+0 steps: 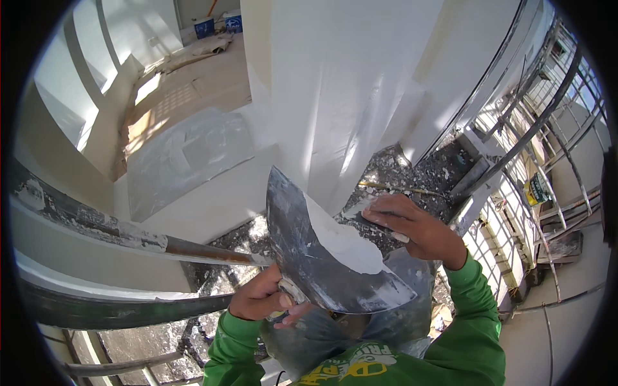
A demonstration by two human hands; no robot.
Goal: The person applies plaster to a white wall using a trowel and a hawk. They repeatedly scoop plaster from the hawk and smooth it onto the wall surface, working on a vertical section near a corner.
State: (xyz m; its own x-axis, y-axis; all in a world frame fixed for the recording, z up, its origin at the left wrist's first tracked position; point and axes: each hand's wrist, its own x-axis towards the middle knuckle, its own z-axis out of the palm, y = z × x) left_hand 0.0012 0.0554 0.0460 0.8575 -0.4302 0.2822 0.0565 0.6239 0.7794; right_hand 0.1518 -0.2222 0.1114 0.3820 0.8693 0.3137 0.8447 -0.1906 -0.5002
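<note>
In front of my body my left hand [262, 297] is closed round the handle of a wide steel plastering trowel [315, 267], which lies tilted with its broad face up. A thick layer of white putty [347, 241] covers the trowel's far right side. Just beyond that putty, my right hand [415, 226] grips a smaller putty knife [359, 207]. White putty coats its visible blade, and the fingers cover most of the rest. Putty also marks the fingers of my right hand.
A white wall [341, 83] rises straight ahead. Metal scaffold pipes [103, 225] cross at left, and more scaffolding [547, 128] stands at right. Rubble [421, 174] litters the ground below. A dusty board [190, 157] lies on a ledge; blue buckets [205, 27] stand far back.
</note>
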